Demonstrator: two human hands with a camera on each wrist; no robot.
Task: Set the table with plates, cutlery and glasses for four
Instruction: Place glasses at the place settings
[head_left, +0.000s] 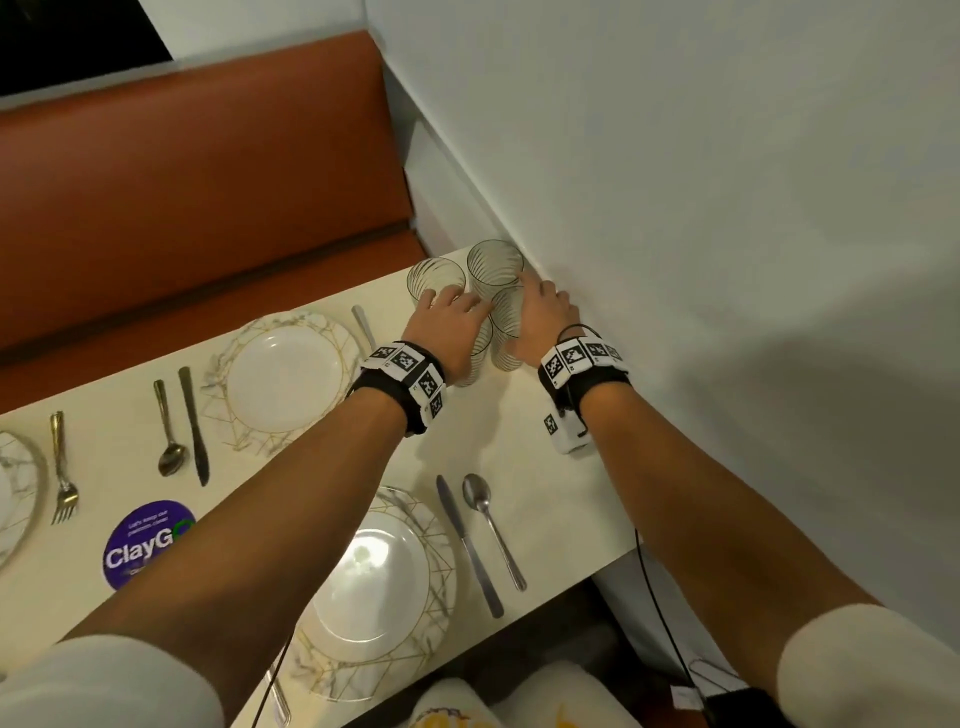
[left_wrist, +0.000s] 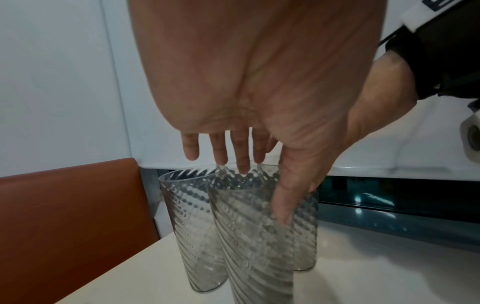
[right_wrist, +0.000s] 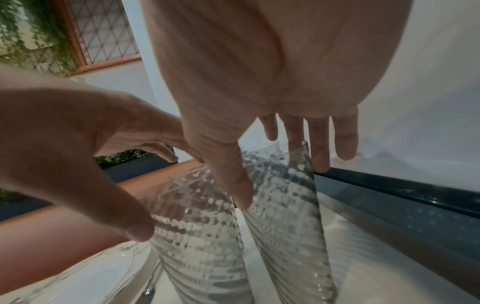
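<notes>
Several clear ribbed glasses stand bunched in the table's far right corner by the wall. My left hand (head_left: 457, 312) reaches down over the near left glass (head_left: 475, 364). In the left wrist view its thumb lies on the near wall of that glass (left_wrist: 254, 236) and its fingertips (left_wrist: 244, 168) are at the far rim. My right hand (head_left: 540, 306) covers the glass beside it (head_left: 506, 332). In the right wrist view this glass (right_wrist: 291, 226) sits between thumb and fingers (right_wrist: 322, 162). Two more glasses (head_left: 435, 275) (head_left: 494, 262) stand free behind.
Marbled plates (head_left: 285, 379) (head_left: 374, 587) lie on the cream table, with a knife (head_left: 195, 426), spoon (head_left: 169, 431) and fork (head_left: 62, 467) to the left. Another knife (head_left: 467, 540) and spoon (head_left: 493, 525) lie right. An orange bench (head_left: 208, 182) runs behind; the white wall (head_left: 675, 208) bounds the right.
</notes>
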